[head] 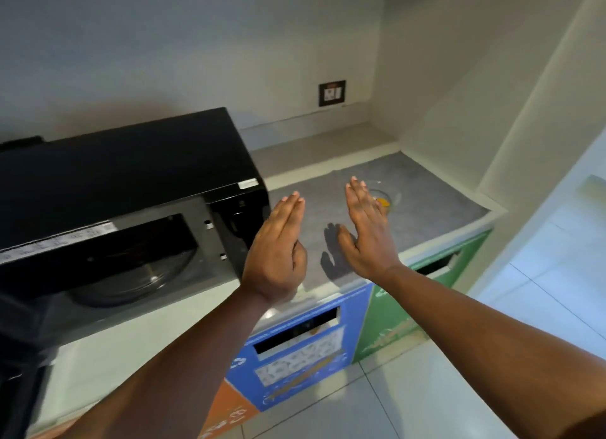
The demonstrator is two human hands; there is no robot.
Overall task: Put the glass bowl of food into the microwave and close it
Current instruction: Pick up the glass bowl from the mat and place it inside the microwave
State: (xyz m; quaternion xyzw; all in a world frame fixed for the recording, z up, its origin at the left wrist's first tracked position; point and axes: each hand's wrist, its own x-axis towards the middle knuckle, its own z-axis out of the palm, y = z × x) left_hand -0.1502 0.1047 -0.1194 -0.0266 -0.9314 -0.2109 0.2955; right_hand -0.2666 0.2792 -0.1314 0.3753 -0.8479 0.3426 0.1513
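A black microwave [131,183] stands on the counter at the left with its cavity exposed and a glass turntable [137,274] inside; its door [19,373] hangs open at the lower left. A glass bowl [388,197] with orange-yellow food sits on a grey mat [426,189] to the right of the microwave. My right hand [367,228] is flat and held above the mat, partly covering the bowl. My left hand [278,251] is flat beside the microwave's front right corner. Neither hand holds anything.
The white counter [137,340] runs along a wall with a socket [332,93]. White walls close the alcove at the right. Below the counter front are recycling bin panels in orange, blue [295,350] and green, above a tiled floor.
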